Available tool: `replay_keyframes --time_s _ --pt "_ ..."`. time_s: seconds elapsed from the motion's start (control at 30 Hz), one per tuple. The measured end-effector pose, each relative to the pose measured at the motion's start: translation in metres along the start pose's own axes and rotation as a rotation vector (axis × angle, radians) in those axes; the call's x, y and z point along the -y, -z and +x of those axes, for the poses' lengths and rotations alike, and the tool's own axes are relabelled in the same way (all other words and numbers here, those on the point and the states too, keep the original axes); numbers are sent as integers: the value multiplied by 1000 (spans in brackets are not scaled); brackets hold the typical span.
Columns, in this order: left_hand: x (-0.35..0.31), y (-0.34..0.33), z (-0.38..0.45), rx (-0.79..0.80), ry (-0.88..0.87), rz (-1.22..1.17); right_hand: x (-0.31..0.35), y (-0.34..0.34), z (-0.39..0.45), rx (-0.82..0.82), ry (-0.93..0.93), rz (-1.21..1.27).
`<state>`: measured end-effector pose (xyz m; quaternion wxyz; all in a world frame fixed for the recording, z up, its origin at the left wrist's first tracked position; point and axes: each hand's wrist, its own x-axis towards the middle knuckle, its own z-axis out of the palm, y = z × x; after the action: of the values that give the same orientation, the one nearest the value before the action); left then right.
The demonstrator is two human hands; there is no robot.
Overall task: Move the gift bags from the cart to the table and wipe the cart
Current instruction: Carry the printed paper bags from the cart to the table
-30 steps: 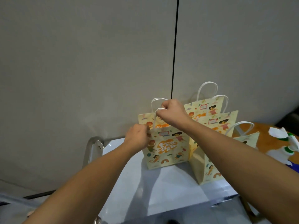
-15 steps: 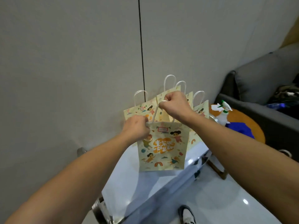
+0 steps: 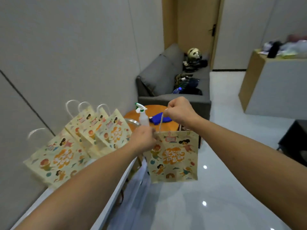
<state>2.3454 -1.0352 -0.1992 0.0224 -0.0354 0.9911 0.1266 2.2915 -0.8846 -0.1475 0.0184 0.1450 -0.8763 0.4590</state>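
A cream gift bag (image 3: 173, 156) with cartoon children hangs in the air over the floor, off the cart's right edge. My right hand (image 3: 180, 111) grips its white handles from above. My left hand (image 3: 143, 141) pinches the bag's top left corner. Several matching gift bags (image 3: 79, 140) stand on the white cart (image 3: 106, 206) against the wall at the left. Beyond them is a round orange table (image 3: 154, 108) with a white spray bottle (image 3: 142, 116) and a blue cloth (image 3: 160, 119) on it.
A grey sofa (image 3: 166, 75) with a helmet and dark clothes stands behind the table. A wooden door is at the back. A counter (image 3: 272, 83) with clutter fills the right side. A dark piece of furniture (image 3: 294, 140) sits at the right edge. The floor is glossy white.
The held bag has swung right, off the cart and out over the floor, with both hands still on it. The view has turned right, revealing the sofa, table and door.
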Motion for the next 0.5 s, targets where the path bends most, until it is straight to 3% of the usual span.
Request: replay_keyframes --time_s 0.23,0.5 --pt "-213 -66 61 164 -319 31 -141 176 -36 -241 -208 -39" --pt "-435 -150 72 213 -717 97 -254 348 -116 -470 -462 -121"
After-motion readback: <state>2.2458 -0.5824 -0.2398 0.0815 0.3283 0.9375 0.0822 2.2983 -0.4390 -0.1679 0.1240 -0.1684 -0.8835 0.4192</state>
